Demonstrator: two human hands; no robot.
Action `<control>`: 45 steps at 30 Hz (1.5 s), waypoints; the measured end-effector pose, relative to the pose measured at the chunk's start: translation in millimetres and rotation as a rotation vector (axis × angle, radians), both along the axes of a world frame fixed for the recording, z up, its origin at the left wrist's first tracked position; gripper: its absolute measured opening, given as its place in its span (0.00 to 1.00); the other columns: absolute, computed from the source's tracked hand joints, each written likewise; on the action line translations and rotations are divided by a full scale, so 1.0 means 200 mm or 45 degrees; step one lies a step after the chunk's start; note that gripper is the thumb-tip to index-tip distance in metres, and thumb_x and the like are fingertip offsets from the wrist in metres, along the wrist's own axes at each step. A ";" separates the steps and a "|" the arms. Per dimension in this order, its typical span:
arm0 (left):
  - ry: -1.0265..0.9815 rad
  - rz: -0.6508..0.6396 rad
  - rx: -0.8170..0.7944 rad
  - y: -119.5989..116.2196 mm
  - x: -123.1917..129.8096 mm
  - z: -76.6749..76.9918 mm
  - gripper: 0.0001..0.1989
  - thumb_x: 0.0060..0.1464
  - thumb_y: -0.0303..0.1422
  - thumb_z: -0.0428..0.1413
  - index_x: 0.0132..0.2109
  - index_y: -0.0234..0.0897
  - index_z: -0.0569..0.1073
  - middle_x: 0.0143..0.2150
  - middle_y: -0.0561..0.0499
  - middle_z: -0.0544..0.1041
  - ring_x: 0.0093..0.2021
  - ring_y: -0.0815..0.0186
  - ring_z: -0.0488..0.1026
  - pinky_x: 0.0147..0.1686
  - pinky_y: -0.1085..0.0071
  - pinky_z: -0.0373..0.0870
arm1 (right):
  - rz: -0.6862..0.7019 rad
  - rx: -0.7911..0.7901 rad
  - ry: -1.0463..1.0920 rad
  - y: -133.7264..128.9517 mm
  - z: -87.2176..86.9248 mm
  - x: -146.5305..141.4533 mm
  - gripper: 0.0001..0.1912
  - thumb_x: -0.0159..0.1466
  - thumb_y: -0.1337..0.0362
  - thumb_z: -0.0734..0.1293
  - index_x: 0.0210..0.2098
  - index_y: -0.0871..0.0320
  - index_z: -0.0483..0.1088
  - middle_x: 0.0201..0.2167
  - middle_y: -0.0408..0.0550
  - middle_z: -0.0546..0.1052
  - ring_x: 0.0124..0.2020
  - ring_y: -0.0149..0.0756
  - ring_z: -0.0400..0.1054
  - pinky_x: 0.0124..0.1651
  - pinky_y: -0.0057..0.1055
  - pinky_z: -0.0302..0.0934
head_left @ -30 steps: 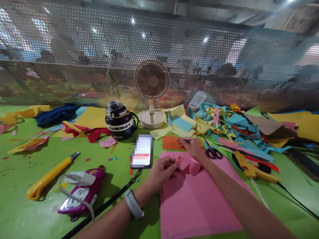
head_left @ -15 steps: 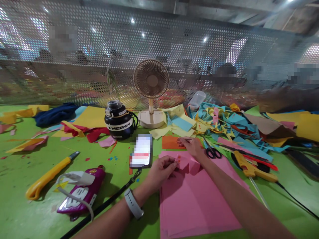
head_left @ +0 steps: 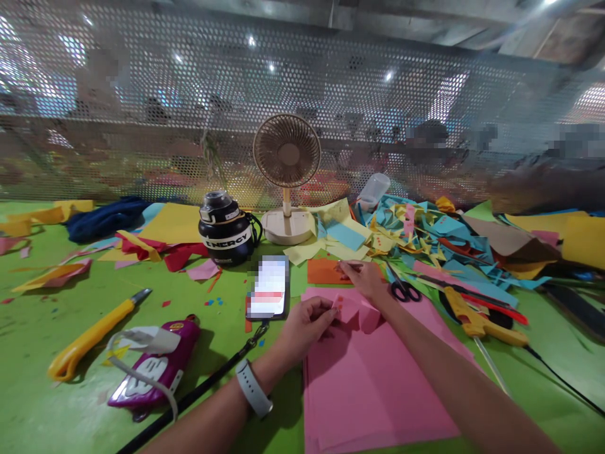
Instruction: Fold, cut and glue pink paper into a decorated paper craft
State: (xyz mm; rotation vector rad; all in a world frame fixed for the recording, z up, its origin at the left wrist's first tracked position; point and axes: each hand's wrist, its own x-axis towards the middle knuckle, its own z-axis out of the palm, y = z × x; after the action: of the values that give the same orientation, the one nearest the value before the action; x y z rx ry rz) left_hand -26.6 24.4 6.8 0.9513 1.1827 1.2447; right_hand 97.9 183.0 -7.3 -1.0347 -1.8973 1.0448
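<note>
My left hand (head_left: 305, 325) pinches the edge of a curled pink paper piece (head_left: 348, 310) that carries a few small orange bits. Below it lies a stack of pink paper sheets (head_left: 373, 384). My right hand (head_left: 363, 277) is over an orange paper sheet (head_left: 320, 271), its fingertips drawn together; whatever is between them is too small to make out. Black-handled scissors (head_left: 405, 291) rest just right of my right wrist. To the left of my hands a lit phone (head_left: 271, 287) lies on the green table (head_left: 227, 391).
A fan (head_left: 287, 151) and a black bottle (head_left: 227, 236) stand at the back. Paper scraps (head_left: 425, 227) pile up at back right, near a yellow glue gun (head_left: 466, 315). On the left lie a yellow cutter knife (head_left: 94, 337) and a purple case (head_left: 161, 366).
My right fingertips have shifted very slightly to the right over the orange sheet. The left hand and the pink piece stay where they were.
</note>
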 end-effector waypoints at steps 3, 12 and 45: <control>-0.002 0.000 0.003 0.00 0.00 0.00 0.15 0.46 0.42 0.62 0.33 0.35 0.71 0.28 0.52 0.75 0.22 0.74 0.68 0.23 0.76 0.66 | 0.011 0.014 -0.005 0.00 -0.01 0.01 0.18 0.55 0.48 0.67 0.29 0.56 0.77 0.32 0.53 0.81 0.30 0.44 0.76 0.33 0.36 0.71; -0.040 -0.001 0.004 0.00 0.00 0.01 0.12 0.48 0.39 0.61 0.33 0.34 0.71 0.28 0.53 0.75 0.21 0.76 0.67 0.23 0.77 0.66 | 0.024 -0.057 0.068 0.00 -0.01 0.00 0.19 0.53 0.47 0.67 0.27 0.57 0.76 0.28 0.52 0.81 0.28 0.45 0.76 0.34 0.39 0.72; -0.040 -0.012 -0.043 -0.01 0.00 0.02 0.14 0.46 0.40 0.62 0.33 0.33 0.71 0.26 0.54 0.74 0.22 0.74 0.68 0.23 0.77 0.64 | -0.146 -0.126 0.033 0.03 -0.02 0.00 0.11 0.59 0.60 0.64 0.32 0.59 0.76 0.31 0.50 0.81 0.24 0.35 0.75 0.25 0.26 0.66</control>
State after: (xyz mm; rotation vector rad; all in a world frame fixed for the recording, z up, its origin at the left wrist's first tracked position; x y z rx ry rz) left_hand -26.0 23.3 11.4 0.9082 1.1703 1.2243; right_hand 97.9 189.9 -10.8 -1.1664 -1.7583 1.0895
